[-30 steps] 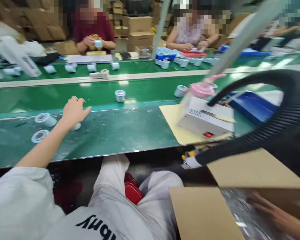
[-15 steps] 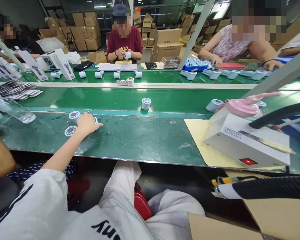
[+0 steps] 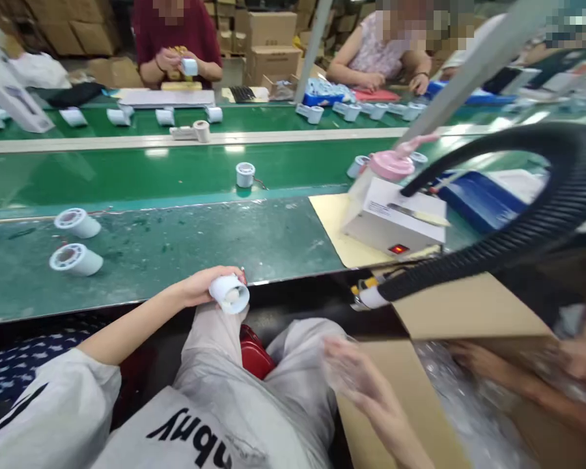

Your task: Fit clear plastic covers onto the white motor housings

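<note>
My left hand (image 3: 202,285) is closed around a light-blue plastic housing (image 3: 230,294), a short hollow cylinder, just past the table's front edge above my lap. Its open end faces me, and a pale part shows inside. My right hand (image 3: 354,374) is raised over the cardboard box at the lower right and smeared by motion. A clear, shiny patch shows at its fingers, too blurred to make out. Two similar housings with slotted ends, an upper one (image 3: 78,223) and a lower one (image 3: 76,259), lie on the green table (image 3: 161,254) at the left.
One housing (image 3: 245,174) stands on the green belt (image 3: 176,172). A white machine (image 3: 395,218) with a lit red switch and black hose (image 3: 517,241) occupies the right side. Another person's hand (image 3: 583,355) is by the open box (image 3: 385,384) holding clear plastic. Co-workers sit opposite.
My left hand has taken a housing from the group on the table and brought it right and toward me. My right hand has come into view. The camera view has turned right.
</note>
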Motion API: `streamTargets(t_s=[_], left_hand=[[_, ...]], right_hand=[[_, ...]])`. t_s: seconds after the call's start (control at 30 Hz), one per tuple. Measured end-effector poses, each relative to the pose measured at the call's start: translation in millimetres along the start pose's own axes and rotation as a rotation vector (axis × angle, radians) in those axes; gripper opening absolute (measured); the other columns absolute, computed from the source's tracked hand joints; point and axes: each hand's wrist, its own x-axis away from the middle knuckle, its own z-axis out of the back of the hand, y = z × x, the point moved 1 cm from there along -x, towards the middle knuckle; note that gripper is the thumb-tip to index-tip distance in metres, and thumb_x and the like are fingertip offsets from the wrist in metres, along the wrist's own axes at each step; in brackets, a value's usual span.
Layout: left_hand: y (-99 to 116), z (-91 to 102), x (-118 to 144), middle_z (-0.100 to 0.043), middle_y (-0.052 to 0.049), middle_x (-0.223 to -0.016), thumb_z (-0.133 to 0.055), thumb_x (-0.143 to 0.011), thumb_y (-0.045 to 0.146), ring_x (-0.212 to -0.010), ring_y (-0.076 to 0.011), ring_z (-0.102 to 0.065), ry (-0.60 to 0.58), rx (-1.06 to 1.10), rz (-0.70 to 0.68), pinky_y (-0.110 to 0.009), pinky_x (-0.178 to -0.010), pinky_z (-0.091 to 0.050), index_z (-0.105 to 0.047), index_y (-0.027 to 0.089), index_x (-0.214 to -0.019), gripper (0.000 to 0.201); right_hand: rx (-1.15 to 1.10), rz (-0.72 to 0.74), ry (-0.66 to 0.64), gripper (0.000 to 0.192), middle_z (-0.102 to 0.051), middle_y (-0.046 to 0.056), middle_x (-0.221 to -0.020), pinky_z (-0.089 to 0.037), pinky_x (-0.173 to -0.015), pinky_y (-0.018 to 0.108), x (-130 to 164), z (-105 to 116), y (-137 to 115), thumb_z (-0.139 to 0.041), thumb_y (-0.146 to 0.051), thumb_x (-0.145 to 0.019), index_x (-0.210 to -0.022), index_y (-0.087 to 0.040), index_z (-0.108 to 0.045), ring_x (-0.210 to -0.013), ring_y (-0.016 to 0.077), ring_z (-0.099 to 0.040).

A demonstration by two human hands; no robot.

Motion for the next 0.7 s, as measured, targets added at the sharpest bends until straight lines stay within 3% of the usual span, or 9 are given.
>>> streamTargets(t_s=[0.13, 0.27, 0.4, 0.47, 0.6, 0.7], left_hand=[[-3, -52.8, -15, -0.066, -0.007, -0.077, -0.055, -0.076, 0.06, -0.053, -0.0133, -0.052, -0.396, 0.01, 0.068, -0.024, -0.042, -0.039, -0.068, 0.012, -0.09, 0.051], [2, -73.2, -16, -0.063, -0.002, -0.072, -0.057, -0.083, 0.049, -0.049, -0.0112, -0.047, -0.566, -0.091, 0.092, -0.022, -0.042, -0.033, -0.072, 0.014, -0.093, 0.04], [8, -75.1, -10, -0.066, -0.003, -0.086, -0.064, -0.082, 0.032, -0.077, -0.016, -0.059, -0.515, -0.212, -0.003, -0.025, -0.069, -0.047, -0.074, 0.017, -0.088, 0.019], [11, -74.6, -6, -0.067, -0.004, -0.096, -0.063, -0.084, 0.029, -0.092, -0.0189, -0.06, -0.436, -0.308, -0.115, -0.028, -0.084, -0.045, -0.074, 0.017, -0.09, 0.017], [12, -75.0, 0, -0.066, -0.006, -0.1, -0.058, -0.092, 0.035, -0.092, -0.0199, -0.061, -0.228, -0.443, -0.35, -0.032, -0.085, -0.045, -0.071, 0.018, -0.101, 0.023], [6, -75.4, 0, -0.066, -0.005, -0.102, -0.072, -0.086, 0.04, -0.092, -0.0197, -0.062, -0.146, -0.379, -0.418, -0.031, -0.085, -0.047, -0.07, 0.018, -0.108, 0.031]], right_hand=[[0.553, 0.222, -0.026, 0.063, -0.056, 0.016, -0.143, -0.056, -0.101, 0.055, -31, -37, -22, -0.055, -0.01, -0.085, -0.146, -0.028, -0.057, -0.127, 0.035, -0.059], [0.786, 0.161, -0.06, 0.071, -0.054, 0.018, -0.145, -0.059, -0.094, 0.056, -53, -54, -27, -0.057, -0.002, -0.077, -0.145, -0.024, -0.058, -0.119, 0.0362, -0.058], [0.675, 0.097, -0.116, 0.053, -0.056, 0.019, -0.142, -0.058, -0.095, 0.053, -49, -53, -21, -0.055, 0.006, -0.073, -0.117, -0.019, -0.074, -0.126, 0.0366, -0.056], [0.525, 0.084, -0.161, 0.042, -0.056, 0.017, -0.141, -0.056, -0.101, 0.052, -45, -51, -19, -0.057, 0.006, -0.075, -0.102, -0.019, -0.075, -0.129, 0.0347, -0.055], [0.123, -0.022, -0.153, 0.007, -0.055, 0.015, -0.139, -0.05, -0.107, 0.047, -43, -48, -22, -0.068, -0.021, -0.09, -0.095, -0.02, -0.073, -0.13, 0.0309, -0.057], [-0.04, -0.114, -0.026, 0.027, -0.063, 0.013, -0.125, -0.049, -0.106, 0.045, -45, -48, -26, -0.056, -0.036, -0.1, -0.086, -0.021, -0.074, -0.124, 0.0285, -0.061]])
